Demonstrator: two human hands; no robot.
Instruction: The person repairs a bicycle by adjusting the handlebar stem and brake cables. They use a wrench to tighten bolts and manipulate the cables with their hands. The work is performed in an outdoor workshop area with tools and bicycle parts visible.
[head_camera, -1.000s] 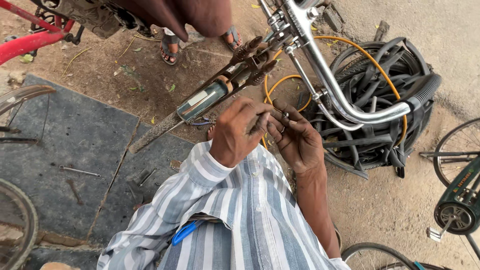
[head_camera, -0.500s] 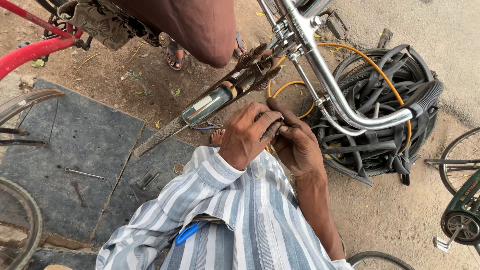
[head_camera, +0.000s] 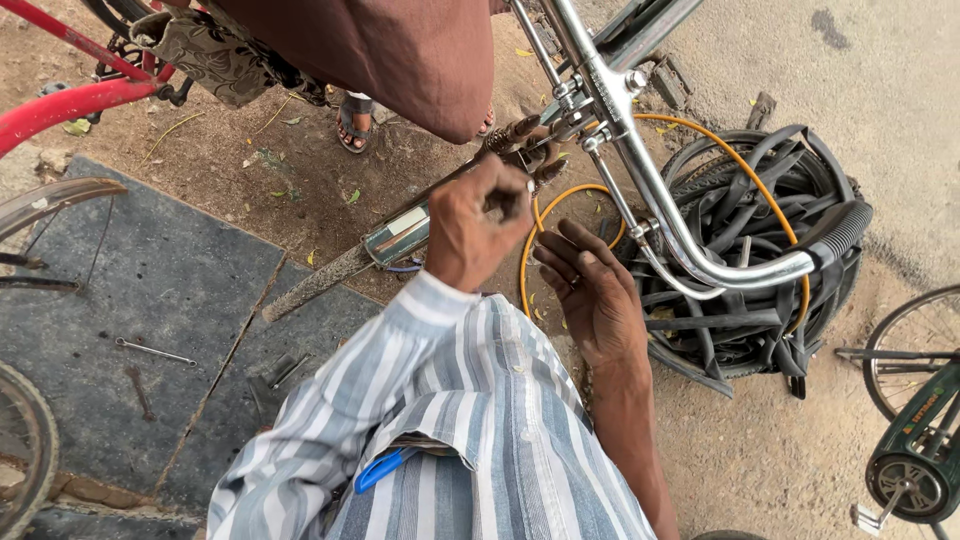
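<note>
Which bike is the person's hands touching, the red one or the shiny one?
The shiny silver bike. The left hand reaches its front; the red bike stands apart.

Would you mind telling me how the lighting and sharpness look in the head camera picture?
Head view: soft, even daylight with faint shadows; mild glare on the chrome handlebar; left hand and right hand are fairly sharp; the brown garment at the top looks soft; straight edges bend slightly near the borders.

Whatever the fisted left hand (head_camera: 478, 228) grips, hidden by fingers.
</note>
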